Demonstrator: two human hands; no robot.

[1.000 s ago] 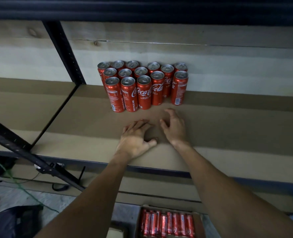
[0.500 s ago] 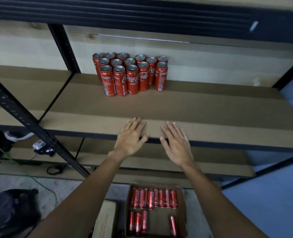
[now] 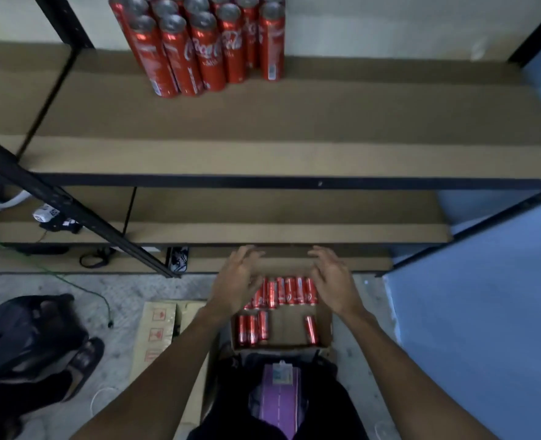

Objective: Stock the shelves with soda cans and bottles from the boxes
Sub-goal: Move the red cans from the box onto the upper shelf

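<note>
Neither grip holds anything: the left grip (image 3: 237,281) and right grip (image 3: 332,281) hover apart over the box (image 3: 286,327), fingers spread and loosely curled, palms turned toward each other.

Between and below them lie the box cans (image 3: 289,290), slim red cylinders with white lettering, on their sides on the brown cardboard bottom. Six show plainly side by side in the far row, and the left grip covers that row's left end, so more there cannot be counted. In the near row three lie together at the left and one lies alone at the right. The box is an open-topped cardboard carton on the grey speckled floor (image 3: 120,290), just in front of the rack.

Up on the shelf (image 3: 294,128), a flat brown board edged in dark metal, the shelf cans (image 3: 205,55) stand upright in a tight block near the back wall, silver tops up. Five form the front row; the rows behind are cut by the frame's top edge.

One lower shelf (image 3: 278,211) of the same board sits beneath. Left of the box lies a flattened carton (image 3: 158,331), then a dark bag (image 3: 24,335). A blue wall (image 3: 485,312) stands at the right.
</note>
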